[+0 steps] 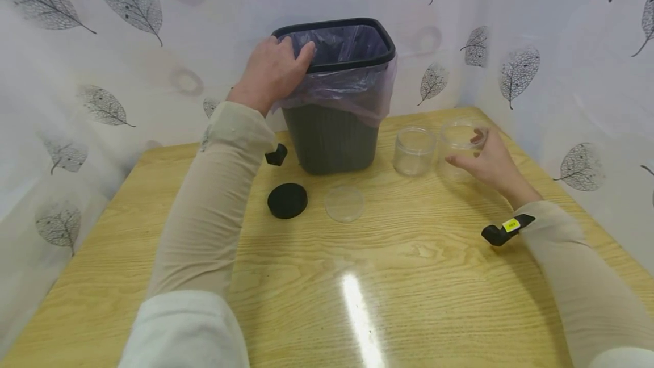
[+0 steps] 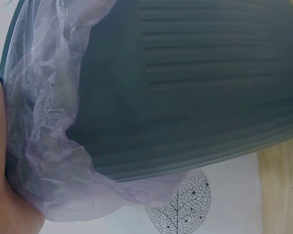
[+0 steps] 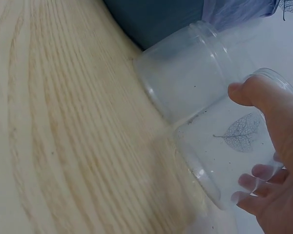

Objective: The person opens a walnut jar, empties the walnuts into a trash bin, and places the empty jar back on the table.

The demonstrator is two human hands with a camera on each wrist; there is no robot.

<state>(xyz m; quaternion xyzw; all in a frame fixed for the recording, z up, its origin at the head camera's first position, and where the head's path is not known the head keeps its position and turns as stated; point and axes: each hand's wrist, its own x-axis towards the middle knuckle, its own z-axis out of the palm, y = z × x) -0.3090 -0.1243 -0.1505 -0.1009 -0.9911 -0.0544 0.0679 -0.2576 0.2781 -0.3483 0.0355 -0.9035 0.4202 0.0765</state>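
Observation:
A dark grey trash bin [image 1: 332, 138] stands at the back of the table, a thin purple plastic bag [image 1: 352, 92] folded over its black rim. My left hand [image 1: 273, 70] grips the rim at its left corner, thumb on top. At the back right, my right hand [image 1: 493, 158] holds a clear plastic jar [image 3: 219, 151] from its right side. The thumb lies near the mouth, and the curled fingers show through the far wall. Close beside it stands a second clear jar [image 1: 413, 155], without a lid.
A round black lid [image 1: 287, 200] and a clear disc [image 1: 344, 204] lie on the wooden table [image 1: 306, 277] before the bin. Leaf-patterned curtain [image 1: 174, 21] surrounds the table's back and sides.

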